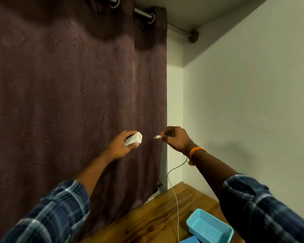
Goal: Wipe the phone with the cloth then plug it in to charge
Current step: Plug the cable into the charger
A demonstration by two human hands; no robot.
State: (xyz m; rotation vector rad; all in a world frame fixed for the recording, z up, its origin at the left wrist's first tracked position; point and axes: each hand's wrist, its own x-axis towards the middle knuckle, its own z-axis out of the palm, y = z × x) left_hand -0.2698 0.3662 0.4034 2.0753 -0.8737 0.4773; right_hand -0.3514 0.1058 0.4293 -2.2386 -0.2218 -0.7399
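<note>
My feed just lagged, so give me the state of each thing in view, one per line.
charger adapter: held in left hand, port facing the plug
cable plug: pinched in right hand, not inserted
cable: hanging slack to the table
blue tray: upright, empty
curtain: drawn

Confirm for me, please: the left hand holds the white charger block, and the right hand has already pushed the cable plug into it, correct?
Not quite. In the head view the left hand does hold the white charger block, but the cable plug pinched in the right hand is not in it: there is a clear gap between the plug's tip and the block.
</note>
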